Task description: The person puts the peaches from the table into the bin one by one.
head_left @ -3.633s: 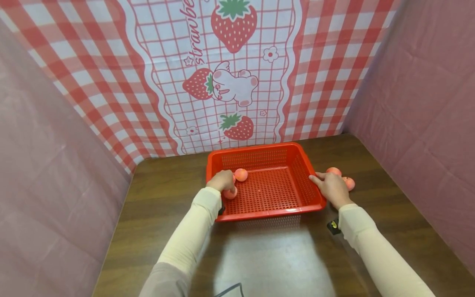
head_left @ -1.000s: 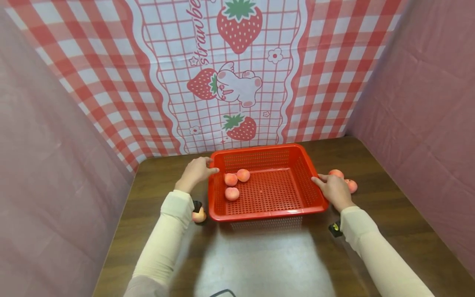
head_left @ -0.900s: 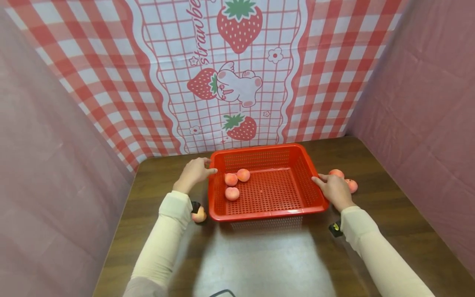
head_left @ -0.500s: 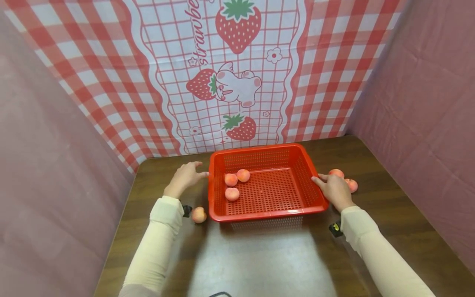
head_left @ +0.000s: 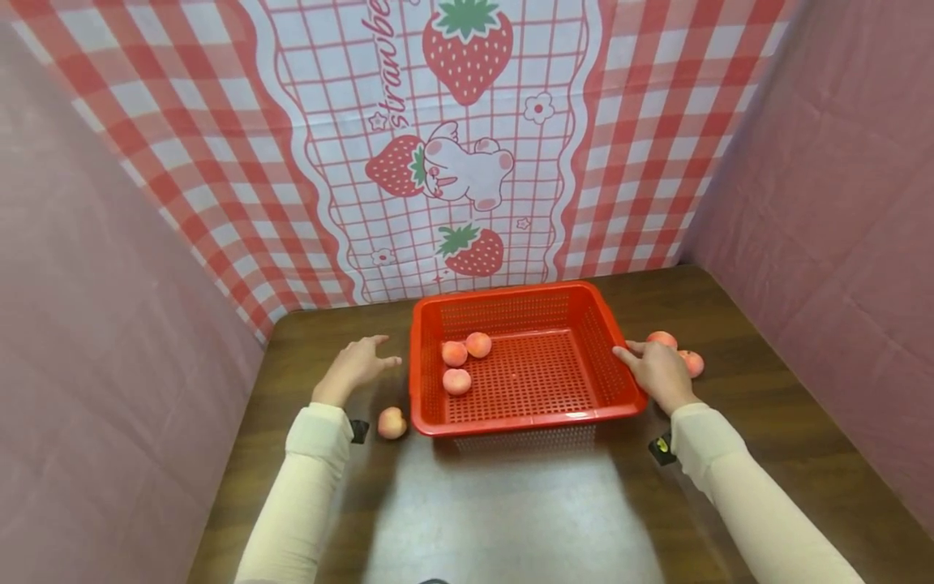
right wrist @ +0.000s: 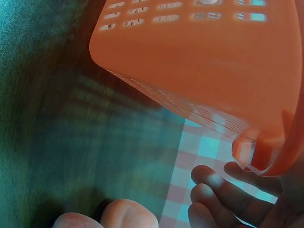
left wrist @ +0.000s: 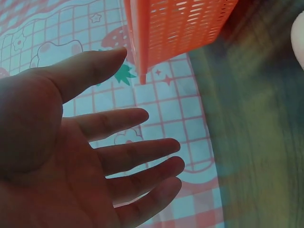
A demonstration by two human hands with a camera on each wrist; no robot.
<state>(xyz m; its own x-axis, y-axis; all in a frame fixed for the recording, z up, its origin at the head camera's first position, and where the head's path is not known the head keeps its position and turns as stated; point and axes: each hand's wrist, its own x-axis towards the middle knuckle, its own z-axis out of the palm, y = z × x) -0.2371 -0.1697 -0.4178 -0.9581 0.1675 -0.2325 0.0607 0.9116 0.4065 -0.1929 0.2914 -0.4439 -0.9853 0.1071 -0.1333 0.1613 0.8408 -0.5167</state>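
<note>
A red plastic basket [head_left: 521,419] with perforated walls stands at the middle of the table, holding three peaches [head_left: 456,382] toward its left end. My right hand [head_left: 660,377] grips the basket's right rim, thumb on top; in the right wrist view its fingers [right wrist: 223,194] curl below the rim. Off the basket's left side, my left hand [head_left: 353,369] is empty, its fingers [left wrist: 137,154] spread apart in the left wrist view. A single peach [head_left: 392,422] lies on the table by the basket's front left corner, near the left wrist.
Two more peaches [head_left: 691,363] lie on the wooden table [head_left: 306,349] just beyond the right hand. A strawberry-patterned checked cloth [head_left: 467,162] hangs behind, and pink cloth [head_left: 824,243] hangs on both sides. Small dark devices [head_left: 662,447] sit at the wrists.
My left hand, earlier at a peach inside the basket, has come out over the left rim and drawn back left, uncovering the peach on the table. My right hand stays on the rim.
</note>
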